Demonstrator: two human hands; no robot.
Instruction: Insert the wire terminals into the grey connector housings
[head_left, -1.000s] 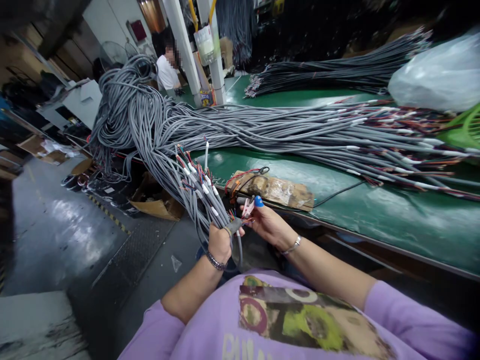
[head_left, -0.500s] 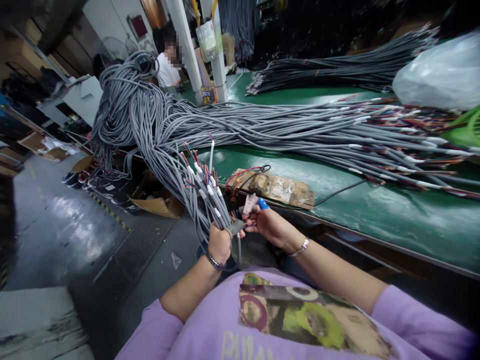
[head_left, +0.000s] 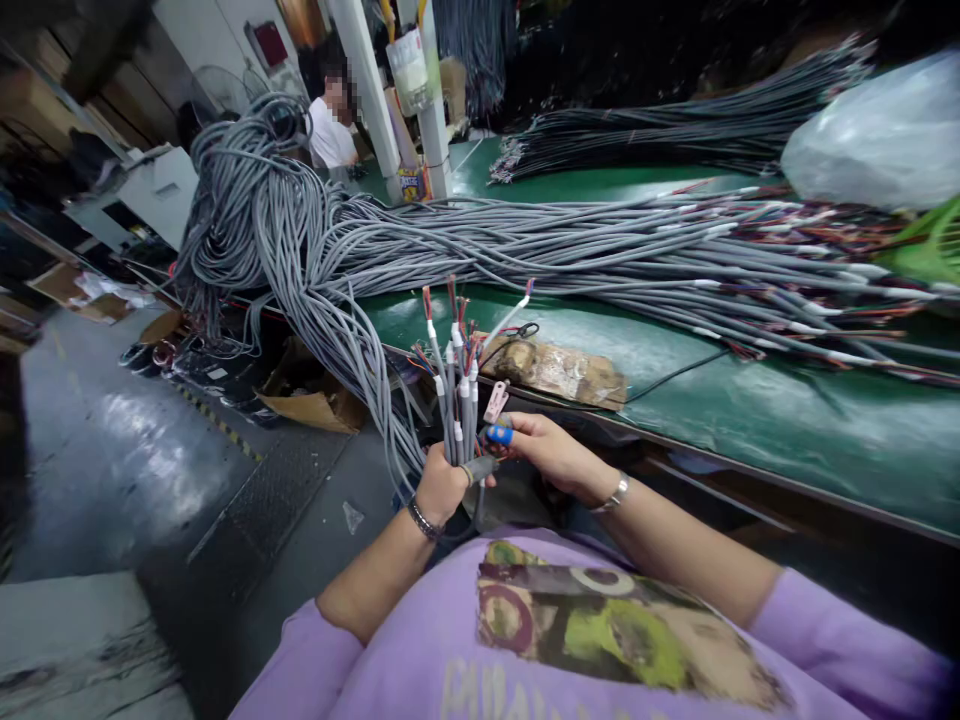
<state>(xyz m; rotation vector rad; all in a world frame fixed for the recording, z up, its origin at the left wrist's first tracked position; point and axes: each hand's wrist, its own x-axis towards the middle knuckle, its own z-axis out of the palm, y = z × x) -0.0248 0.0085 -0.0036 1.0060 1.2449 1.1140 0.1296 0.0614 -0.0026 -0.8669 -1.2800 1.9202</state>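
My left hand (head_left: 441, 487) is closed around a bunch of grey cables (head_left: 452, 405), whose white-sleeved ends stand upright with thin coloured wires fanning out on top. A grey cover sits on that thumb. Close beside it, my right hand (head_left: 551, 452) is closed in a pinch, a blue wrap around its thumb. From its fingers juts a small pale pink tool (head_left: 496, 401) with a hole near its end. Whether a wire is also pinched there, I cannot tell. One cable leans away to the right of the bunch, its wires splayed.
A long heap of grey cables (head_left: 480, 245) covers the green table (head_left: 757, 420) and hangs over its left end. A taped cardboard piece (head_left: 562, 370) lies by the front edge. Behind are dark cables (head_left: 645, 145), a plastic bag (head_left: 877, 140) and a seated person (head_left: 331, 135).
The bunch has swung from leaning left to upright, and its ends have moved right. My right thumb has come down and left, closing nearer to my left thumb.
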